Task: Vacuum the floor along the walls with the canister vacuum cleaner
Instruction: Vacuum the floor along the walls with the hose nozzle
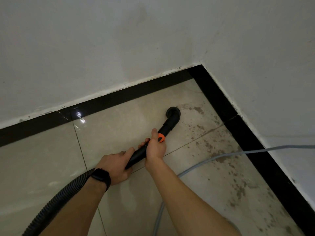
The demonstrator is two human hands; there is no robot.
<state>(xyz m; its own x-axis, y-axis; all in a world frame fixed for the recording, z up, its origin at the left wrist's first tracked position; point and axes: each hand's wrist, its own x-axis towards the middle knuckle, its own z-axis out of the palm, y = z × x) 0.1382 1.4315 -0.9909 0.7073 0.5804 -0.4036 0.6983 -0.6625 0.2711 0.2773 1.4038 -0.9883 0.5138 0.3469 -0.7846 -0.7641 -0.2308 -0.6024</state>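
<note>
A black vacuum tube (166, 128) with an orange collar (161, 137) runs across beige floor tiles toward a room corner. Its round black nozzle (173, 112) rests on the floor near the corner. My right hand (156, 147) grips the tube just behind the orange collar. My left hand (115, 165), with a black band on the wrist, grips the rear end of the tube, where the ribbed black hose (58, 200) joins and runs off to the lower left. The canister is out of view.
White walls meet at the corner, edged by a black skirting (219, 103). Grey dirt patches (238, 189) cover the tiles along the right wall. A grey cable (204, 161) lies across the floor from the right wall toward the bottom edge.
</note>
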